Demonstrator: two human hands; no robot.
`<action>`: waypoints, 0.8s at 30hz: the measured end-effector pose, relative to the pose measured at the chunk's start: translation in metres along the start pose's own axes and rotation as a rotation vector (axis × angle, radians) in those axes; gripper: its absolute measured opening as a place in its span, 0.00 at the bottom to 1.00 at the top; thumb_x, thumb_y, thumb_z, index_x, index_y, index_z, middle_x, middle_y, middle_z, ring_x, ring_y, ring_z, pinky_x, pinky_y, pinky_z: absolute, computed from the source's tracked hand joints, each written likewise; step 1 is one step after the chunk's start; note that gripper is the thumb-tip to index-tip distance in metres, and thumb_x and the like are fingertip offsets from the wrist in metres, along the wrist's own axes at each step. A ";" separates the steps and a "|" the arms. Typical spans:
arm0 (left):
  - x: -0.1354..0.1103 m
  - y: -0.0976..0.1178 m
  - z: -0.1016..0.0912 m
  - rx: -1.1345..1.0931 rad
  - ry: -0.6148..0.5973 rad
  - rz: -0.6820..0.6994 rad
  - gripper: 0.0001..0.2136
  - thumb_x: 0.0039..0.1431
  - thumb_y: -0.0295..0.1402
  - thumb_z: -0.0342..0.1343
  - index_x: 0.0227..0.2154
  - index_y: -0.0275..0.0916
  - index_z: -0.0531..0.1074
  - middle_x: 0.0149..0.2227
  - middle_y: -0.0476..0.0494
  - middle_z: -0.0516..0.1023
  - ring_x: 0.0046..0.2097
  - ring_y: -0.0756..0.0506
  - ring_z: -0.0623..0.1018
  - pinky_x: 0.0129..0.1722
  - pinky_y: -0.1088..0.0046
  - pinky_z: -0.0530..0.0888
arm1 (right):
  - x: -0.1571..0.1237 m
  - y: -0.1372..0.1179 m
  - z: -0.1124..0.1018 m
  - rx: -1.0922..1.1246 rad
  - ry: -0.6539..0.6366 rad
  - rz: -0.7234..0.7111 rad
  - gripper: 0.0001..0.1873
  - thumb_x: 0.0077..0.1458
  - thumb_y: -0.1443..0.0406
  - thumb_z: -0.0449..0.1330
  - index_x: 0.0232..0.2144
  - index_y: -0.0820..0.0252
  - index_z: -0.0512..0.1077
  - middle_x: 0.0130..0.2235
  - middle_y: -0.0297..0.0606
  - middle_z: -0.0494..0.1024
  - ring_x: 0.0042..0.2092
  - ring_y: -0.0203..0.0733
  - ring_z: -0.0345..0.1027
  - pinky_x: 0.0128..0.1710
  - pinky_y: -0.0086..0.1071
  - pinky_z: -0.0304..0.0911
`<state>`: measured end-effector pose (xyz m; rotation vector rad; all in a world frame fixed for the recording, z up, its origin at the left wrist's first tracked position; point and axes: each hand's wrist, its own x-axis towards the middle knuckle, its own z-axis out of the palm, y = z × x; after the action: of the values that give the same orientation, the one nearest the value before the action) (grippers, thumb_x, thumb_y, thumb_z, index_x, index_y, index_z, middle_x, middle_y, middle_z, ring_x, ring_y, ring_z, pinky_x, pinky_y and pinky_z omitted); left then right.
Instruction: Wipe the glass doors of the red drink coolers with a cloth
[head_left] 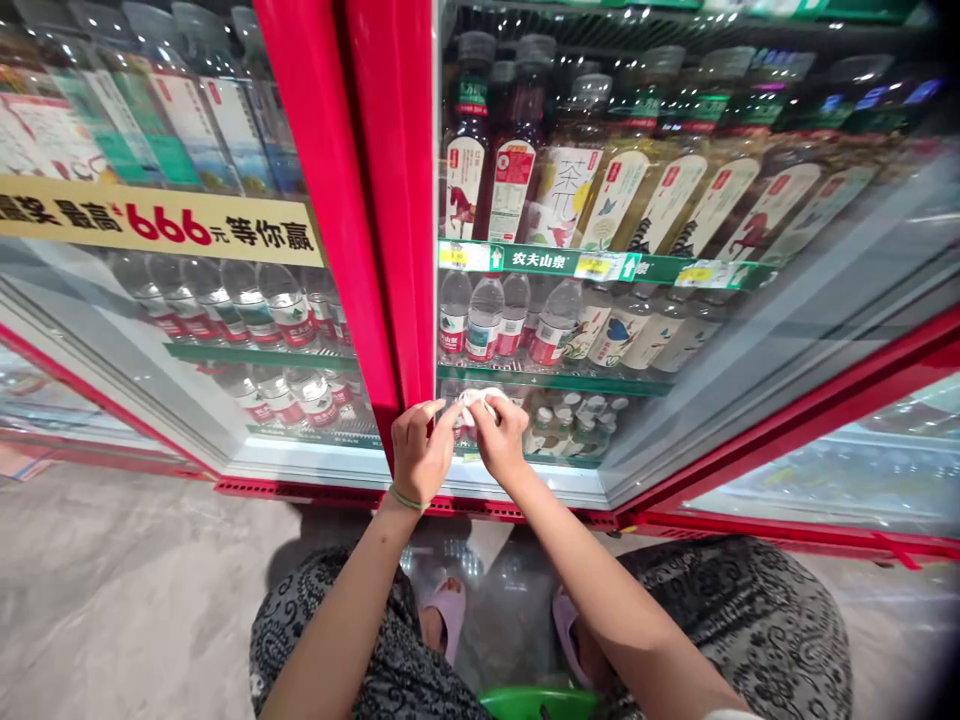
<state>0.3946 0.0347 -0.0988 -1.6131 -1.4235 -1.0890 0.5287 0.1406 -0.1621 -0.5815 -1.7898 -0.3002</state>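
Observation:
A crumpled white cloth or tissue (478, 404) is bunched under the fingers of my right hand (501, 437), against the lower part of a glass cooler door. The fingers of that hand are bent and closed on it. Just left of it, my left hand (420, 457) lies over the red door frame (401, 300). Its thumb reaches to the cloth's left edge, and a gap shows between thumb and index finger. A thin green band (407, 498) circles the left wrist. Behind the glass, small bottles (574, 425) stand on the lowest shelf.
Shelves of tea bottles (514, 165) and water bottles (484, 320) fill the cooler. A yellow strip (161, 220) crosses the left door. A green basin (540, 703) is on the grey floor (142, 590) between my legs, near my pink slippers (450, 612).

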 end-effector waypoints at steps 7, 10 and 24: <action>0.003 -0.014 -0.008 0.029 0.073 -0.058 0.18 0.64 0.22 0.58 0.55 0.41 0.75 0.48 0.36 0.75 0.54 0.42 0.74 0.58 0.61 0.71 | -0.009 -0.023 0.012 0.049 -0.133 -0.039 0.14 0.68 0.66 0.57 0.51 0.56 0.79 0.46 0.44 0.78 0.48 0.45 0.71 0.49 0.36 0.66; 0.004 -0.018 -0.010 0.052 0.106 -0.085 0.18 0.64 0.22 0.57 0.55 0.41 0.75 0.48 0.37 0.75 0.53 0.42 0.74 0.58 0.62 0.70 | 0.014 -0.033 0.025 0.047 -0.077 -0.018 0.17 0.67 0.66 0.59 0.56 0.55 0.76 0.50 0.46 0.77 0.53 0.48 0.69 0.53 0.38 0.65; 0.003 -0.014 -0.004 0.010 0.129 -0.109 0.19 0.65 0.23 0.56 0.56 0.43 0.74 0.49 0.37 0.74 0.53 0.43 0.75 0.58 0.62 0.70 | 0.017 -0.024 -0.003 -0.039 -0.125 -0.057 0.19 0.66 0.69 0.60 0.57 0.50 0.76 0.51 0.43 0.79 0.51 0.45 0.71 0.53 0.37 0.65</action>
<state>0.3800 0.0345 -0.0951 -1.4449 -1.4428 -1.2232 0.5146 0.1226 -0.1431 -0.5891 -1.9268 -0.3451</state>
